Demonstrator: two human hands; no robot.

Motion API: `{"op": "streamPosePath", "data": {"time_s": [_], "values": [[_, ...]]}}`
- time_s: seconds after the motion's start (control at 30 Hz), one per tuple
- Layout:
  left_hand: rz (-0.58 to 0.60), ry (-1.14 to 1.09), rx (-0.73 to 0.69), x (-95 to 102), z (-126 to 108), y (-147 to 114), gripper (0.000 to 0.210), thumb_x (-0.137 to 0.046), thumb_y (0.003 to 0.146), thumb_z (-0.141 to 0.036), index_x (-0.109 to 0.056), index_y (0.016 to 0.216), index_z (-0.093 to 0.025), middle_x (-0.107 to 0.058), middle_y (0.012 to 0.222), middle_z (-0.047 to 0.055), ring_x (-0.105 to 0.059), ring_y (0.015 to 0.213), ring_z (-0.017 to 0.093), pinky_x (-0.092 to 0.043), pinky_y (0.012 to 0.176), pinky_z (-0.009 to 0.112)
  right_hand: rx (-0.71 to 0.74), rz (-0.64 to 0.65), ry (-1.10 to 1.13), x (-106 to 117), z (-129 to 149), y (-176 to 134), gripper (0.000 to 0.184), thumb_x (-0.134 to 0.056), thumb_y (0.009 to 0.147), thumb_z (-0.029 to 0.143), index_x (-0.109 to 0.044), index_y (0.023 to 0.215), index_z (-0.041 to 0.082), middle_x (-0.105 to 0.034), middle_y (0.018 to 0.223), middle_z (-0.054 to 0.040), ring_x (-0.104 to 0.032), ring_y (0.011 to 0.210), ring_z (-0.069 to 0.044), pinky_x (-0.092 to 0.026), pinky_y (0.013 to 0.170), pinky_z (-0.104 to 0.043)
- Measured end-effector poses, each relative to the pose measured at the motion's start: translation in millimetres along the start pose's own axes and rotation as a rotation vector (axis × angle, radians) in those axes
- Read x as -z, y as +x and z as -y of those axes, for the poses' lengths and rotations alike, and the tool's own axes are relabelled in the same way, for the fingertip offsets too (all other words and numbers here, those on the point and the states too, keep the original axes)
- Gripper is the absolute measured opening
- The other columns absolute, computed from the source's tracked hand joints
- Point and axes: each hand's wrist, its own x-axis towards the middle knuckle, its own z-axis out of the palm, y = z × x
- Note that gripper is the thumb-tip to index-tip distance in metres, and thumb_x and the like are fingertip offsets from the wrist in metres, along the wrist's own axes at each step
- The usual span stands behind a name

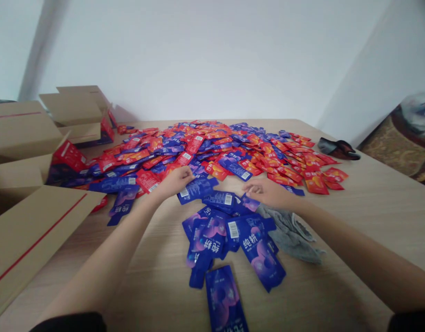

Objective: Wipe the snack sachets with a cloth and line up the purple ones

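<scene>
Here's the purple-blue sachet [251,204], right at the fingertips of the right hand [257,191], which pinches its edge! Across from it, the left hand [180,181] curls at a barcoded blue sachet [200,190]; whether that one is gripped, the view can't tell. Nearer the body than both hands, a loose blue cluster [212,237] lies apart, by its look the part already done. Beyond the fingers, a big red-and-blue heap [195,145] sits mixed: plenty seems left! Grey cloth [292,237] below the right hand, open cardboard boxes [36,230] left of the left.
</scene>
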Motion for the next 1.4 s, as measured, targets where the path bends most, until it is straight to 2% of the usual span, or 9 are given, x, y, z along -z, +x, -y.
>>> {"op": "streamPosePath", "data": {"time_s": [0.13, 0.23, 0.33, 0.4, 0.53, 0.73, 0.93, 1.2, 1.4], "values": [[0.045, -0.093, 0.0, -26.1, -42, -29, 0.015, -0.044, 0.091, -0.024, -0.057, 0.098, -0.023, -0.066, 0.072, 0.0, -0.064, 0.065, 0.018, -0.048, 0.059, 0.028, 0.039, -0.142, -0.256, 2, -16, 41, 0.049, -0.055, 0.088, 0.034, -0.054, 0.135, 0.02, -0.058, 0.132, -0.0141, -0.057, 0.118, -0.028, -0.045, 0.1, -0.043], [-0.013, -0.043, -0.017, -45.2, -58, -37, 0.019, -0.046, 0.092, -0.026, -0.059, 0.106, -0.023, -0.068, 0.098, 0.007, -0.065, 0.093, 0.023, -0.051, 0.08, 0.036, -0.046, -0.143, -0.475, -10, -33, 77, 0.094, -0.062, 0.081, 0.056, -0.02, 0.155, 0.019, -0.023, 0.158, -0.0201, -0.023, 0.144, -0.038, -0.027, 0.113, -0.054], [-0.134, 0.088, -0.076, -49.7, -51, -24, 0.041, -0.048, 0.094, -0.042, -0.052, 0.13, -0.023, -0.055, 0.133, 0.011, -0.052, 0.122, 0.03, -0.044, 0.099, 0.045, -0.117, -0.033, -0.586, -27, -45, 105, 0.122, -0.061, 0.069, 0.076, 0.002, 0.157, 0.02, 0.004, 0.162, -0.02, 0.001, 0.147, -0.045, -0.013, 0.114, -0.063], [-0.143, 0.17, -0.087, -50.7, -36, -6, 0.056, -0.045, 0.094, -0.05, -0.04, 0.144, -0.025, -0.041, 0.149, 0.01, -0.04, 0.134, 0.033, -0.039, 0.106, 0.051, -0.134, 0.022, -0.608, -36, -48, 119, 0.119, -0.053, 0.07, 0.083, 0.002, 0.157, 0.022, 0.008, 0.163, -0.0178, 0.005, 0.147, -0.045, -0.009, 0.113, -0.066], [0.084, 0.249, 0.008, -63.1, 4, 41, 0.066, -0.039, 0.094, -0.06, -0.026, 0.153, -0.032, -0.019, 0.162, 0.008, -0.016, 0.145, 0.043, -0.027, 0.104, 0.071, -0.119, 0.038, -0.608, -50, -46, 144, 0.095, -0.03, 0.082, 0.081, -0.006, 0.157, 0.028, 0.005, 0.164, -0.0125, 0.003, 0.147, -0.042, -0.007, 0.113, -0.065], [-0.029, 0.297, -0.026, -82.4, 45, 93, 0.055, -0.026, 0.099, -0.052, -0.025, 0.152, -0.039, -0.035, 0.155, 0.008, -0.023, 0.143, 0.037, -0.026, 0.099, 0.074, 0.035, -0.028, -0.633, -57, -46, 195, 0.079, -0.031, 0.09, 0.072, -0.01, 0.156, 0.034, 0.003, 0.164, -0.0096, -0.001, 0.148, -0.042, -0.009, 0.113, -0.065], [-0.211, 0.27, -0.035, -82.1, 62, 121, 0.055, -0.034, 0.096, -0.055, -0.036, 0.148, -0.036, -0.05, 0.144, 0.009, -0.033, 0.135, 0.035, -0.033, 0.096, 0.064, 0.079, -0.079, -0.624, -51, -51, 237, 0.069, -0.033, 0.094, 0.063, -0.013, 0.155, 0.037, 0.001, 0.165, -0.0081, -0.005, 0.148, -0.039, -0.012, 0.113, -0.062], [-0.235, 0.277, -0.002, -82.0, 76, 155, 0.056, -0.038, 0.095, -0.055, -0.038, 0.147, -0.035, -0.049, 0.145, 0.008, -0.032, 0.133, 0.034, -0.033, 0.095, 0.061, 0.029, -0.114, -0.631, -51, -59, 277, 0.068, -0.032, 0.095, 0.06, -0.009, 0.155, 0.037, 0.006, 0.165, -0.0029, -0.001, 0.148, -0.038, -0.009, 0.115, -0.059], [-0.191, 0.291, 0.008, -78.2, 65, 147, 0.052, -0.028, 0.1, -0.046, -0.035, 0.149, -0.033, -0.048, 0.146, 0.011, -0.029, 0.137, 0.034, -0.032, 0.097, 0.062, -0.005, -0.017, -0.59, -28, -44, 257, 0.075, -0.033, 0.093, 0.065, -0.01, 0.156, 0.031, 0.004, 0.164, -0.0092, 0.005, 0.149, -0.036, -0.002, 0.116, -0.057]]}}
